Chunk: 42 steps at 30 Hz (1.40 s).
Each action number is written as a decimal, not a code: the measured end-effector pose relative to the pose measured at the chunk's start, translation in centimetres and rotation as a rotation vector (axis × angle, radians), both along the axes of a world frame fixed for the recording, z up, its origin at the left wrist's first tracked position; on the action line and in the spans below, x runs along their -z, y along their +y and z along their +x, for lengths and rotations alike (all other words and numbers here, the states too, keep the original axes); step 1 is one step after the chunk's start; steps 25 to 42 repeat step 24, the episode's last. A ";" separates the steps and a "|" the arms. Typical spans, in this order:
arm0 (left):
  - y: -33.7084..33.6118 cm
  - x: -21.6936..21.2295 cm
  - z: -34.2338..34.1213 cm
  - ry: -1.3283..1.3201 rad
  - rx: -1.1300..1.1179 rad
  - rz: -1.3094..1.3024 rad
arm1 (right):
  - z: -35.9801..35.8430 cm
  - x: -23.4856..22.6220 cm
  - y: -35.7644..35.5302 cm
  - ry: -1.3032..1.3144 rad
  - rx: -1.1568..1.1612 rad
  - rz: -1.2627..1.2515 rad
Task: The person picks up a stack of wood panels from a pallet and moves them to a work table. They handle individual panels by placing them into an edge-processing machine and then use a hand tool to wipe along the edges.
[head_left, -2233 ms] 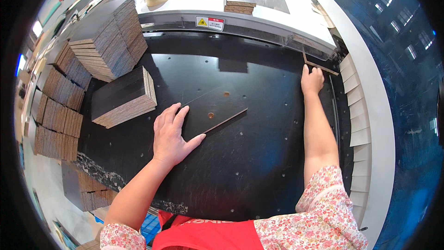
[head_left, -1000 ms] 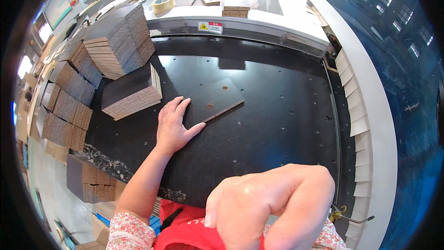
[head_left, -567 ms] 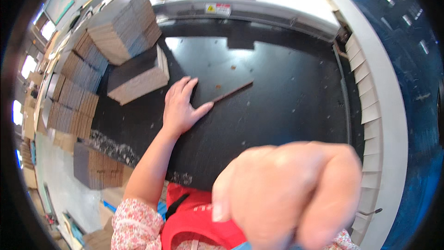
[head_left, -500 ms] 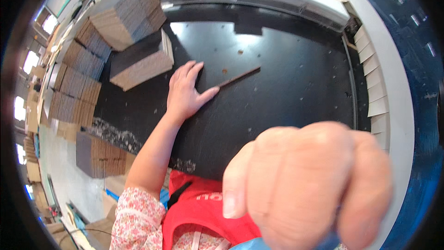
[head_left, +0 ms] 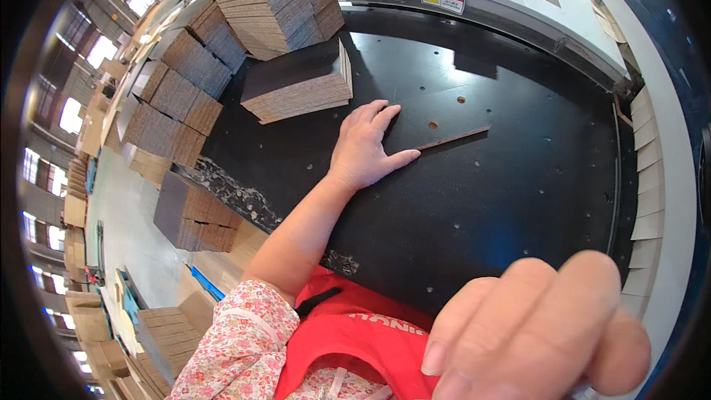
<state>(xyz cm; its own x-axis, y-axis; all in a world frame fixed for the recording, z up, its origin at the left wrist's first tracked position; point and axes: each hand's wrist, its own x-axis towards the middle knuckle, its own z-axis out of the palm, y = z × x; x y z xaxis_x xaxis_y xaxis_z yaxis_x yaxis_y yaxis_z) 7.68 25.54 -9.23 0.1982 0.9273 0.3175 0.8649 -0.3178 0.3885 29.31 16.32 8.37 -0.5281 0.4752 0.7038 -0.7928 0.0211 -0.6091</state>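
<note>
My left hand (head_left: 364, 146) lies open on the black tabletop (head_left: 474, 207), fingers pointing away and thumb spread to the right. Its thumb tip meets the near end of a thin brown edge (head_left: 453, 138), which looks like the side of a dark flat panel; how far that panel reaches under the hand is hard to tell. Beyond the hand, to the left, sits a short stack of dark-faced particleboard pieces (head_left: 300, 81). Raised close to the camera at the lower right, my right hand (head_left: 533, 326) has its fingers curled. Its palm is hidden, so anything inside cannot be made out.
Taller stacks of particleboard blocks (head_left: 281, 7) line the table's left side, with another stack (head_left: 194, 211) below its left corner. A grey-white machine beam (head_left: 503, 18) with a warning label crosses the back. White hanging flaps (head_left: 646, 178) edge the right side.
The view has swung, shifting the table to the right in the picture. My right hand has dropped lower, its fist somewhat loosened. My left hand keeps its place beside the brown edge.
</note>
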 end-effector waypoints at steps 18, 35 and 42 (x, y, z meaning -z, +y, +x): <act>0.0 0.0 0.3 -0.005 0.046 0.003 | 3.0 0.3 0.4 0.098 0.763 0.307; 0.2 0.4 -0.5 -0.005 0.060 0.040 | 7.0 -0.6 -2.5 0.029 1.191 0.149; 0.2 0.4 -0.5 -0.005 0.060 0.040 | 7.0 -0.6 -2.5 0.029 1.191 0.149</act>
